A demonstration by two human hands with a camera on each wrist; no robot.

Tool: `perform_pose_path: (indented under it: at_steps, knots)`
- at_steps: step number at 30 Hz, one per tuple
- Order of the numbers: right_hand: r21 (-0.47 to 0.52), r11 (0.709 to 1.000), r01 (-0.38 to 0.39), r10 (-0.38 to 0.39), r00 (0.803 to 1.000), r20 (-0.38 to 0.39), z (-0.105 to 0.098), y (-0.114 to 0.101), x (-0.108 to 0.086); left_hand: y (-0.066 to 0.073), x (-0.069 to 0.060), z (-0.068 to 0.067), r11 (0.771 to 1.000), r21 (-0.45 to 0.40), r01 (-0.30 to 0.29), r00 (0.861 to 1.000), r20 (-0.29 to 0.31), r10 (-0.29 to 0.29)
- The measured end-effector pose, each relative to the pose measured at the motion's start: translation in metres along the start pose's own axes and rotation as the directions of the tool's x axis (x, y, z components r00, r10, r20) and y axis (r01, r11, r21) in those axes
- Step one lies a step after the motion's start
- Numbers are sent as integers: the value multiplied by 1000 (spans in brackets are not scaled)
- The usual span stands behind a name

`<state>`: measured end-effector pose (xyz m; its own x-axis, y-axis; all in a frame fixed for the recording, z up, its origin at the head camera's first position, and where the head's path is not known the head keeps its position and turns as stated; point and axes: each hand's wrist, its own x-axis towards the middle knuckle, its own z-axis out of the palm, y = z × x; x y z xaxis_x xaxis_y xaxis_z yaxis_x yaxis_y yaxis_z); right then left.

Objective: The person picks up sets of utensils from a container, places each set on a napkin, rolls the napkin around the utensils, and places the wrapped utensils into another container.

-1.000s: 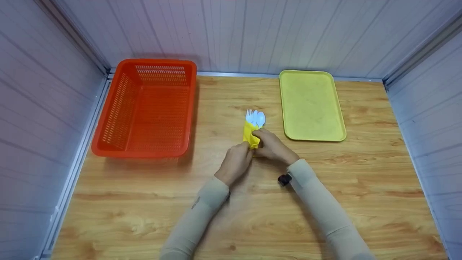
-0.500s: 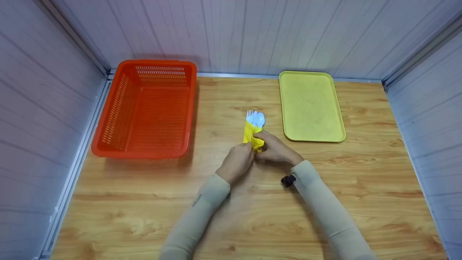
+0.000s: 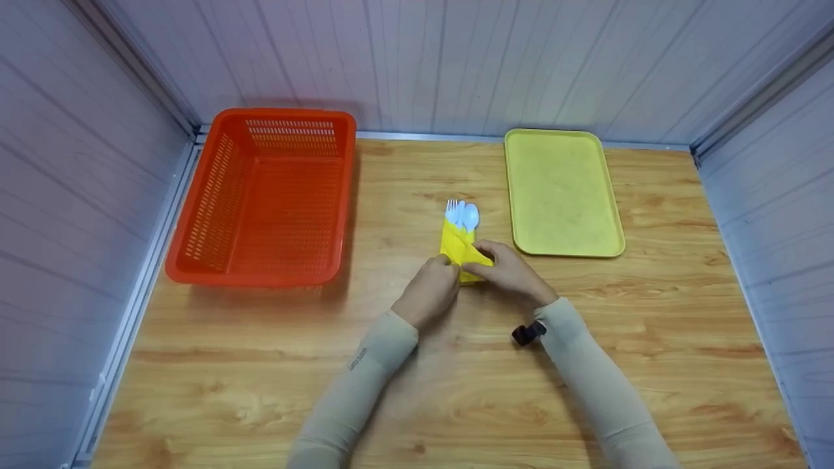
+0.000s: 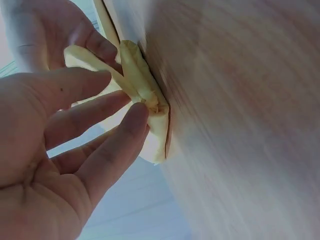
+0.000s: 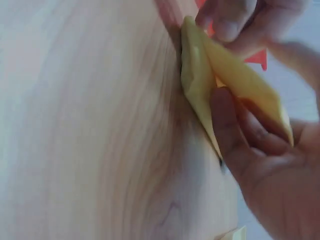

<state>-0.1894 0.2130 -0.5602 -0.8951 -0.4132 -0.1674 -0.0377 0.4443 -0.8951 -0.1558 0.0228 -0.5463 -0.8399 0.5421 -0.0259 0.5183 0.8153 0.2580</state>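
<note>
A fork (image 3: 452, 211), a spoon (image 3: 471, 216) and a pale utensil between them stick out of the top of a yellow napkin (image 3: 454, 242) on the table. At the napkin's lower left, my left hand (image 3: 427, 291) pinches its folded edge; the left wrist view has those fingertips on the yellow folds (image 4: 155, 120). My right hand (image 3: 513, 272) grips a loose flap on the right side. In the right wrist view, fingers of the right hand (image 5: 270, 165) lie inside the raised flap (image 5: 245, 75).
An orange-red slotted basket (image 3: 287, 279) stands at the back left of the wooden table (image 3: 417, 417). A yellow tray (image 3: 563, 192) lies at the back right, beyond my right hand. Pale panel walls rise at the back and on both sides.
My right hand has moved slightly right and down, drawing the napkin flap out to the right. More of the yellow napkin shows below the cutlery. The left hand has barely moved.
</note>
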Motion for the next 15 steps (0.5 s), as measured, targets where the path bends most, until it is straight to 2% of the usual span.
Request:
perform_pose_path:
  at_steps: [2,5,9,12,15]
  knots:
    - [-40,999,-9,7,998,-59,2,-1,0,1,1,-1,1000,22,-6,1000,17,6]
    - [-72,995,-63,52,989,-136,5,0,1,2,2,-2,999,45,-7,999,45,5]
    - [-100,983,-153,134,976,-174,7,1,1,3,3,-2,998,60,18,999,45,-20]
    - [-113,971,-209,188,967,-174,8,2,1,2,5,-2,996,14,86,995,39,-87]
    - [-107,960,-258,240,957,-161,7,2,2,1,9,-2,982,-66,177,984,46,-175]
